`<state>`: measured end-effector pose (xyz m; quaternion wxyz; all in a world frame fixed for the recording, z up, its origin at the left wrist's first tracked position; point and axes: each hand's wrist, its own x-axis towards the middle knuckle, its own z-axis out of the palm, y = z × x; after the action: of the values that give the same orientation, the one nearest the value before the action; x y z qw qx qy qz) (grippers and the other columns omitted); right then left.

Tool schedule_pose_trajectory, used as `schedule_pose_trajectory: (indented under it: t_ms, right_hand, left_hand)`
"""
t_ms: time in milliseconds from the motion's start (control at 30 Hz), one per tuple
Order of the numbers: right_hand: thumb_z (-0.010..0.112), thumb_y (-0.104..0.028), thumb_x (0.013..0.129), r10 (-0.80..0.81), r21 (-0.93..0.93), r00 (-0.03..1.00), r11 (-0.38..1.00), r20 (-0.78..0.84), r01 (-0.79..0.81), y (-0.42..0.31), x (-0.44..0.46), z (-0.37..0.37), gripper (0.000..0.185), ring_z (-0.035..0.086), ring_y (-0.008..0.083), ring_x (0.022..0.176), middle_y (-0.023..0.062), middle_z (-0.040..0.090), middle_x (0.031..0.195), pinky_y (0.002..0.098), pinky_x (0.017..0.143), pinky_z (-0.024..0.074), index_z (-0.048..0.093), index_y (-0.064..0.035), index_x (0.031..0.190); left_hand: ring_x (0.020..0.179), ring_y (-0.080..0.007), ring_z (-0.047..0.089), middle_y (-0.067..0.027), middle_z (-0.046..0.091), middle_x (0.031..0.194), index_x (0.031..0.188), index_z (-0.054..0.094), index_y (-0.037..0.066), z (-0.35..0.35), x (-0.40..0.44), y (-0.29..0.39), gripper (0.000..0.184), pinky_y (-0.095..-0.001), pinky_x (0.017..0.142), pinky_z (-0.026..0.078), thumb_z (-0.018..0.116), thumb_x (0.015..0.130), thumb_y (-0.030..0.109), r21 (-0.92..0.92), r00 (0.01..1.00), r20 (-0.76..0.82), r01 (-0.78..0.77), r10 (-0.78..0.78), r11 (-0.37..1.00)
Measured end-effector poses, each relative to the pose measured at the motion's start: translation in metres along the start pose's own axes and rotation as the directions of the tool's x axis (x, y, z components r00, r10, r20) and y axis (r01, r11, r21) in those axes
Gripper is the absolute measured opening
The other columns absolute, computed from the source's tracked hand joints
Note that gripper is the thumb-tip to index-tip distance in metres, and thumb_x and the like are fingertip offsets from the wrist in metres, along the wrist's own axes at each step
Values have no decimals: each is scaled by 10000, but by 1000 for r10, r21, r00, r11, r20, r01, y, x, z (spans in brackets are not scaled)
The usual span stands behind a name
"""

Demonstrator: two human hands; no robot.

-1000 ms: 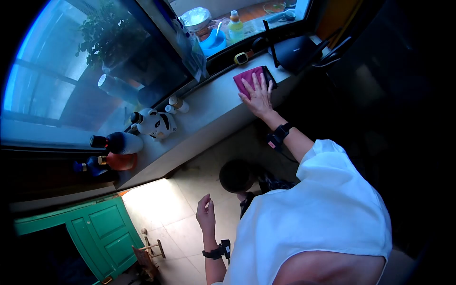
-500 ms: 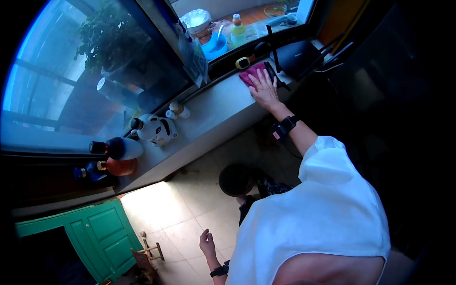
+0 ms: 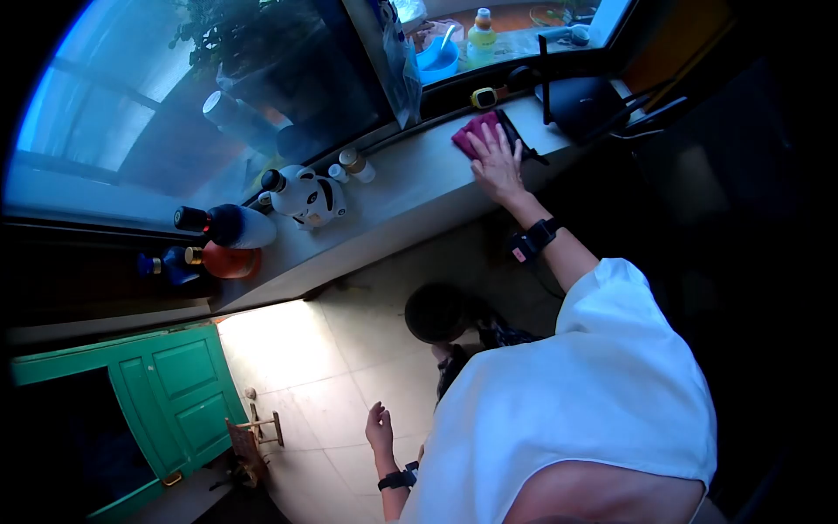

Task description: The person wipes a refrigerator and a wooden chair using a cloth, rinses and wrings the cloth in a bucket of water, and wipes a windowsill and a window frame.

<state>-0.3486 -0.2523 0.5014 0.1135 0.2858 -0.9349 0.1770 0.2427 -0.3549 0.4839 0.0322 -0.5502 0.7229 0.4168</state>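
My right hand (image 3: 499, 166) lies flat with fingers spread on a folded dark pink cloth (image 3: 470, 138) on the pale windowsill (image 3: 410, 188). A black edge or strip shows on the cloth's right side. Just behind the cloth is a yellow-framed watch (image 3: 484, 97), and to its right a black router (image 3: 587, 106) with raised antennas. My left hand (image 3: 379, 428) hangs low over the tiled floor, its fingers loosely bent, with nothing visible in it.
Along the sill stand small white bottles (image 3: 356, 164), a white cat-like figurine (image 3: 307, 197), a blue-white bottle (image 3: 240, 226) and an orange bottle (image 3: 229, 259). Below are a dark round object (image 3: 435, 313), a small wooden stool (image 3: 253, 437) and a green door (image 3: 188, 393).
The cloth under my right hand has moved left along the sill and nearer the window. My left hand is lower than at first. The whole view has shifted.
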Motion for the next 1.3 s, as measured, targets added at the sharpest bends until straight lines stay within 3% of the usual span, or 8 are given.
schedule_pose_trajectory:
  t_ms: [100,167,367,633,867,1100,1167,1300]
  right_hand:
    - [516,-255,834,-386,185,913,915,135,359,-29,-32,-29,515,201,280,1394,84,292,1479,590,1087,122,440,-230,1343]
    - [502,-255,842,-388,208,912,911,135,357,0,-26,-31,496,222,259,1391,77,319,1469,563,1096,134,450,-235,1335]
    - [457,-240,870,158,-17,981,987,-114,-161,15,-10,-3,477,195,306,1390,96,313,1472,634,1062,105,444,-207,1346]
    - [583,-275,821,-401,253,916,888,18,383,-52,-32,-14,467,283,239,1363,57,392,1419,565,1074,187,507,-200,1275]
    - [557,-231,821,-136,44,987,989,-89,140,-7,-32,-18,486,295,256,1354,56,391,1426,579,1065,187,494,-208,1302]
    - [605,-274,805,-499,225,866,847,28,481,-112,-37,4,495,303,239,1340,31,406,1398,529,1075,214,491,-228,1285]
    - [616,-271,800,-621,241,783,766,38,596,-79,-29,-3,503,308,218,1339,20,406,1400,512,1073,229,488,-242,1285]
    - [676,-305,773,-421,113,903,905,83,411,9,-18,-45,610,299,239,1352,44,384,1424,535,1057,249,435,-244,1330]
  left_hand:
    - [885,-192,633,-120,662,1032,1174,580,47,12,7,-13,305,-300,790,500,578,885,144,16,998,34,-55,55,998]
    - [847,-175,623,-114,663,1017,1187,570,49,13,-1,-31,316,-288,760,499,577,885,141,-39,1000,24,6,-5,999]
    - [766,-138,594,-100,661,990,1274,490,68,3,-29,-43,404,-272,696,494,574,883,127,-167,963,-35,256,-266,952]
    - [859,-148,597,-106,632,1074,1318,451,88,-9,27,60,441,-287,717,500,566,892,92,-136,992,-37,-128,124,982]
    - [738,-114,586,-88,643,1022,1320,439,75,-11,-42,-15,458,-242,609,485,568,882,107,-182,975,-131,157,-182,971]
    - [895,-156,597,-120,611,1125,1322,446,84,-11,9,125,425,-287,720,499,540,908,85,-67,981,-33,-194,192,979]
    - [888,-159,601,-120,617,1114,1321,448,86,-15,6,121,426,-289,722,500,544,907,92,-80,985,-41,-170,168,982]
    - [840,-176,626,-114,648,1044,1303,459,89,-14,-25,9,436,-299,727,509,576,884,124,-33,992,-84,95,-97,995]
